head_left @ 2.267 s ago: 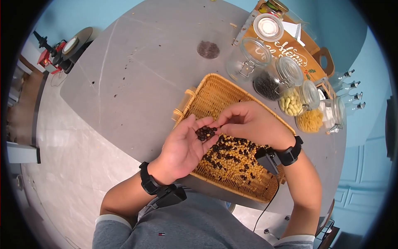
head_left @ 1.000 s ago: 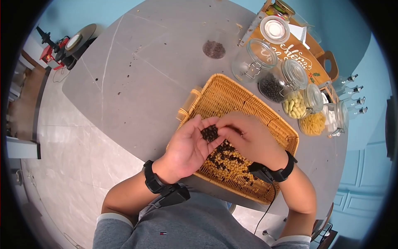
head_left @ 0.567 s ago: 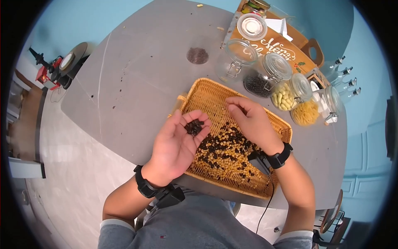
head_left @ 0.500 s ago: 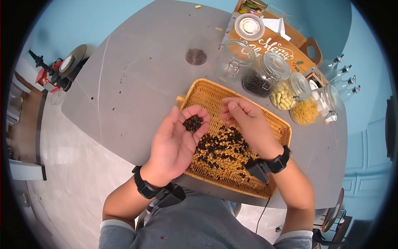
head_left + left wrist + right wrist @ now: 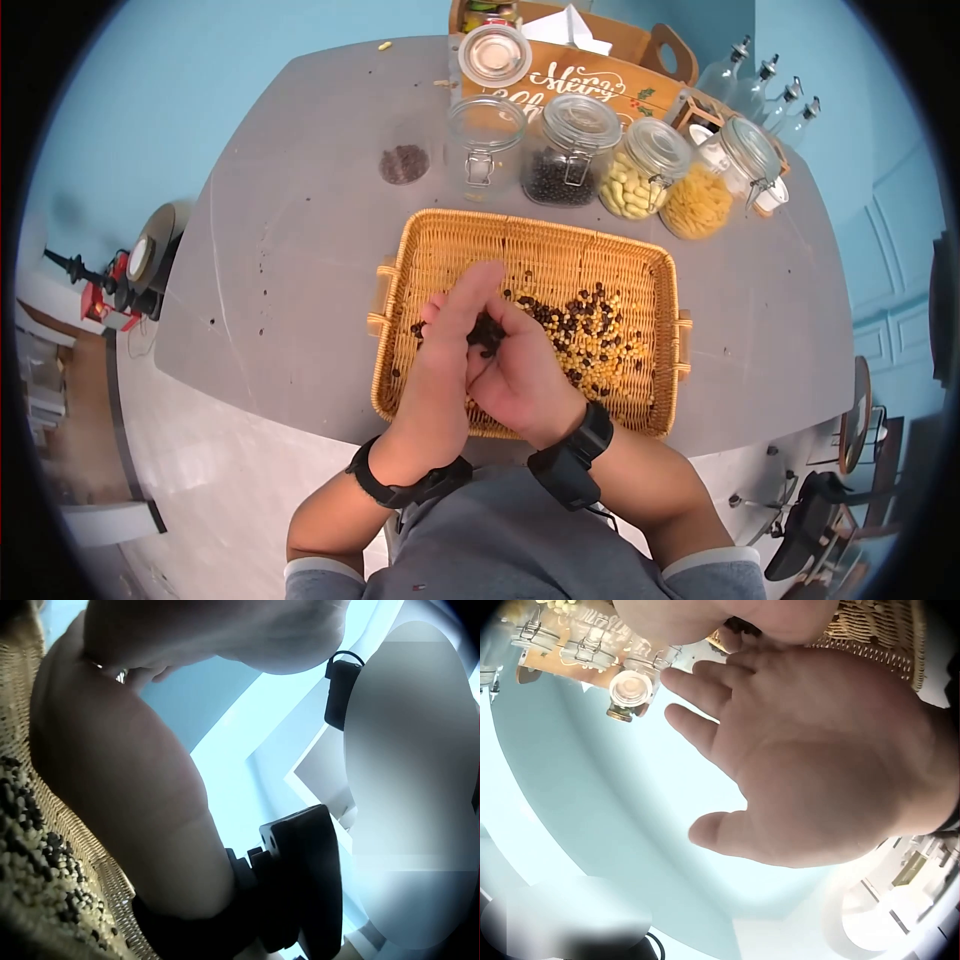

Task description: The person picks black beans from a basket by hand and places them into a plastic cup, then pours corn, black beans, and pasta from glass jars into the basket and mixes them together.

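My left hand [image 5: 435, 375] is tipped up on edge over the wicker basket [image 5: 540, 228], its fingers fairly straight and spread in the right wrist view. Against it, my right hand [image 5: 530, 375] is turned palm up and cupped. A small heap of dark beans [image 5: 487, 332] lies between the two palms, partly hidden by the left hand. Below, the basket holds a mix of dark and yellow beans [image 5: 600, 335], thickest toward its right side. A few dark beans sit near its left wall.
Behind the basket stand clip-top glass jars: one see-through jar [image 5: 484, 150], one of black beans [image 5: 565, 165], one of peanuts [image 5: 635, 180], one of pasta [image 5: 700, 200]. A small clear container with dark contents [image 5: 404, 164] is left of them. A wooden crate [image 5: 600, 75] stands behind.
The left hand has turned from palm up to on edge. The right hand has moved left and turned palm up under the beans. The head view has swung round, so the basket looks straighter.
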`<action>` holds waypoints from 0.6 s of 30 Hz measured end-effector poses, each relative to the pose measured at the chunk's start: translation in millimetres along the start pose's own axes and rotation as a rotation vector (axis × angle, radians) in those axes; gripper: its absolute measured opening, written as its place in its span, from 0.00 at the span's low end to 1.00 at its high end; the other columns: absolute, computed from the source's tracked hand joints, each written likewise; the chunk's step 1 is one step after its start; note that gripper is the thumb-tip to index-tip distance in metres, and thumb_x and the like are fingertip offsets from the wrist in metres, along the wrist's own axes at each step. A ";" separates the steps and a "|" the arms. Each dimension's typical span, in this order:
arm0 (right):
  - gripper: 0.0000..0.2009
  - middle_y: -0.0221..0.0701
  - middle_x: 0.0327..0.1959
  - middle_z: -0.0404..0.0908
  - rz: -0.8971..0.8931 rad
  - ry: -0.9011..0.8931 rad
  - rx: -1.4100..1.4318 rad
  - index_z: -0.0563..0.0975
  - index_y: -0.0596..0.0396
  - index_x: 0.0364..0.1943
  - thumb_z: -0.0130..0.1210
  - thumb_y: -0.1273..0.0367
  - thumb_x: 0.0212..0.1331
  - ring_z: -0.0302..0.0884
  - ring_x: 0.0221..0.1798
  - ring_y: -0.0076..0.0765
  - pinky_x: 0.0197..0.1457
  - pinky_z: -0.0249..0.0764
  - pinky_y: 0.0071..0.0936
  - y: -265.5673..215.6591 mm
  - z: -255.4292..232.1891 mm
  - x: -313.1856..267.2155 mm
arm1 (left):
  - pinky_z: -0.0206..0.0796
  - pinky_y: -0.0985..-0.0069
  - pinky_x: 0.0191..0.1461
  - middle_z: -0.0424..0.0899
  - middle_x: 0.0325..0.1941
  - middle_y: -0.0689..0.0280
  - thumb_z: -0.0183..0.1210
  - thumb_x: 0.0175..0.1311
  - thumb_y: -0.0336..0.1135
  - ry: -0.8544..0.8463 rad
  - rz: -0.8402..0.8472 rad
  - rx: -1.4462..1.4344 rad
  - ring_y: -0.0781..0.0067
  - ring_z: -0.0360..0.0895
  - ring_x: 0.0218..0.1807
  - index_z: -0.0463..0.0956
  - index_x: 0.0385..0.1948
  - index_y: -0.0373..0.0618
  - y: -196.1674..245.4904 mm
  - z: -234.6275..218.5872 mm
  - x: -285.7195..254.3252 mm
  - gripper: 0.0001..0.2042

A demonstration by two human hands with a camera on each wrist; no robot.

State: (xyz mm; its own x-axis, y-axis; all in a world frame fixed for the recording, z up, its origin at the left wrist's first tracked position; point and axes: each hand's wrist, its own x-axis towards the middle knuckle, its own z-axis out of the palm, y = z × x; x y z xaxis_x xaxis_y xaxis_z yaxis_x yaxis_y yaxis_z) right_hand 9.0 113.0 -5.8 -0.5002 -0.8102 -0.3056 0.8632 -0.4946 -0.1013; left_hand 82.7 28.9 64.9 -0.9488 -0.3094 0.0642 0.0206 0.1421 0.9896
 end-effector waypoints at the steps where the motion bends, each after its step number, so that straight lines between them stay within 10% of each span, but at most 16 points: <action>1: 0.16 0.36 0.47 0.81 0.041 -0.109 0.093 0.75 0.60 0.47 0.38 0.63 0.75 0.79 0.51 0.38 0.61 0.75 0.35 -1.9 5.8 0.0 | 0.51 0.73 0.72 0.72 0.64 0.60 0.33 0.75 0.58 -0.009 0.004 0.001 0.72 0.64 0.67 0.61 0.67 0.34 -7.9 -0.3 0.7 0.34; 3: 0.14 0.33 0.42 0.79 -0.031 0.058 -0.025 0.75 0.58 0.43 0.40 0.64 0.74 0.77 0.46 0.35 0.55 0.75 0.33 -7.5 23.5 -3.5 | 0.56 0.74 0.67 0.75 0.61 0.61 0.36 0.76 0.56 0.121 0.278 -0.683 0.70 0.68 0.64 0.64 0.65 0.37 -22.9 -2.9 1.5 0.31; 5: 0.13 0.31 0.37 0.77 -0.096 0.228 -0.151 0.74 0.56 0.40 0.41 0.64 0.74 0.76 0.40 0.32 0.50 0.76 0.30 -22.2 39.7 8.0 | 0.58 0.74 0.63 0.76 0.58 0.61 0.37 0.75 0.56 0.232 0.216 -0.772 0.69 0.70 0.61 0.66 0.63 0.39 -28.9 -14.9 -2.1 0.29; 11: 0.06 0.27 0.29 0.73 -0.018 -0.070 -0.394 0.72 0.56 0.35 0.45 0.71 0.69 0.70 0.29 0.26 0.34 0.70 0.21 -91.5 109.9 105.9 | 0.60 0.74 0.56 0.78 0.52 0.65 0.40 0.75 0.55 0.303 -0.020 -0.942 0.71 0.72 0.55 0.71 0.54 0.44 -60.1 -34.1 -9.6 0.24; 18: 0.10 0.34 0.36 0.75 -0.331 0.100 -0.906 0.73 0.60 0.40 0.46 0.66 0.72 0.74 0.36 0.30 0.42 0.74 0.25 -91.1 185.0 221.9 | 0.59 0.74 0.56 0.79 0.50 0.67 0.42 0.74 0.55 0.220 -0.235 -1.062 0.72 0.72 0.54 0.72 0.52 0.46 -75.0 -35.6 -7.1 0.23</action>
State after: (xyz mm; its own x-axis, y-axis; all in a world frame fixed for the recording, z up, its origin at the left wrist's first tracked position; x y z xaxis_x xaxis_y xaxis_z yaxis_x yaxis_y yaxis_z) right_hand -193.4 -79.9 110.8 -0.7550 -0.6228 -0.2053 0.4266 -0.2288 -0.8750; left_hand 99.2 -13.1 -5.1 -0.8902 -0.3979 -0.2219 0.2074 -0.7876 0.5802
